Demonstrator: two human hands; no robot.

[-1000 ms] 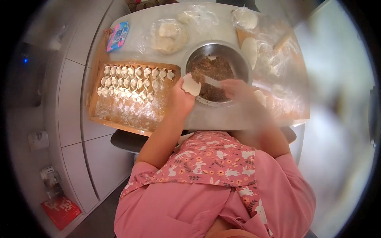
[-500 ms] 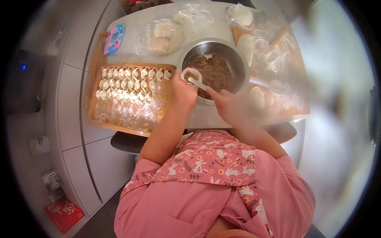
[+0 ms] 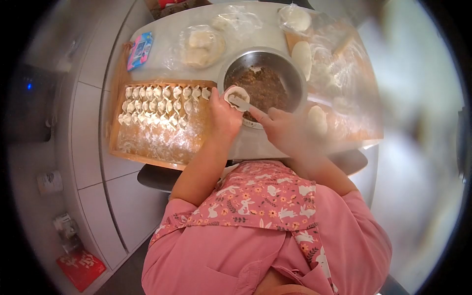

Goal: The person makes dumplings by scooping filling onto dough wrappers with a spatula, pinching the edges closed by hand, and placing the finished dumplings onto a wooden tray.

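Note:
A round dumpling wrapper (image 3: 241,92) with brown filling in it rests in my left hand (image 3: 226,115), whose fingers curl round its edge. My right hand (image 3: 282,129) grips a flat, light-coloured spreader (image 3: 241,103), its tip pressed on the filling inside the wrapper. Both hands are over the near left rim of a steel bowl (image 3: 301,88). Brown minced filling (image 3: 263,86) covers much of the bowl's bottom. Part of the right hand is blurred by a smear on the lens.
Left of the bowl, a floured wooden tray (image 3: 162,142) bears rows of folded dumplings (image 3: 157,105). Behind stand a plastic-wrapped plate of dough (image 3: 201,49) and a blue-pink packet (image 3: 140,51). On the right, a floured board (image 3: 329,64) holds pieces of dough (image 3: 301,59).
The spreader has shifted slightly left and down within the wrapper, and the right hand has moved a little with it. The left hand still holds the wrapper in nearly the same place.

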